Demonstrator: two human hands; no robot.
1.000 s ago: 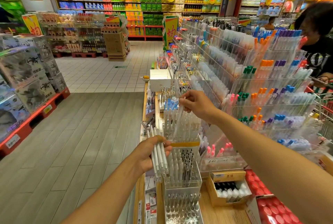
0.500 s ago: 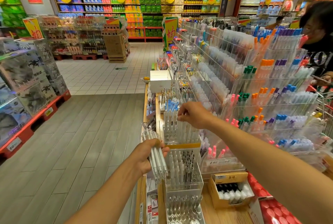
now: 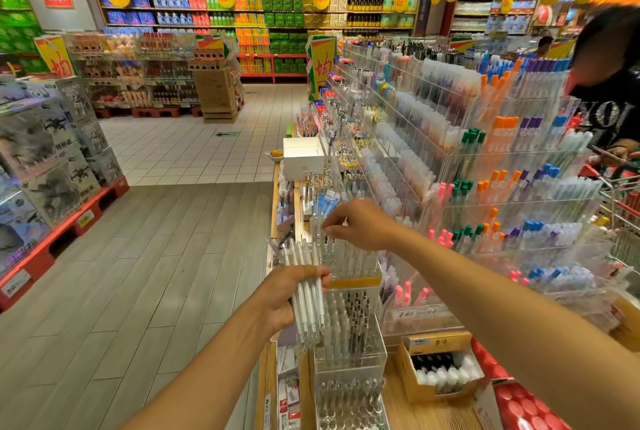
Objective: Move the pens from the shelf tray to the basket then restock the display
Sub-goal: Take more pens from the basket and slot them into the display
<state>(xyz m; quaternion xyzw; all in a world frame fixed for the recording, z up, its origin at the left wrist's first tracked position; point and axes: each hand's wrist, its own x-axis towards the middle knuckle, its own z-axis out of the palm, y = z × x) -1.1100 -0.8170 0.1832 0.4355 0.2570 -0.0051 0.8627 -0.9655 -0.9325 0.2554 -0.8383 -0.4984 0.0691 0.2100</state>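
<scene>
— Clear plastic, all of it: the upper shelf tray (image 3: 349, 261) held its white pens (image 3: 341, 253) upright, just right of the bundle (image 3: 306, 294) in the left hand (image 3: 289, 294). What had changed?

— A second earlier the right hand (image 3: 360, 225) was lifted above that tray with a single pen pinched and tilted. By this moment it had come down onto the pen tops, thumb and forefinger closed together at a cap.

— Pinching a pen, or only touching?

— It looked like a pinch on one cap, though I could not tell for sure. The left hand's fingers stayed curled round the bundle, which sat as before, near the tray's left edge.

— And the basket?

— None was visible. I judged the picking step still under way, with many pens left in the tray.
</scene>
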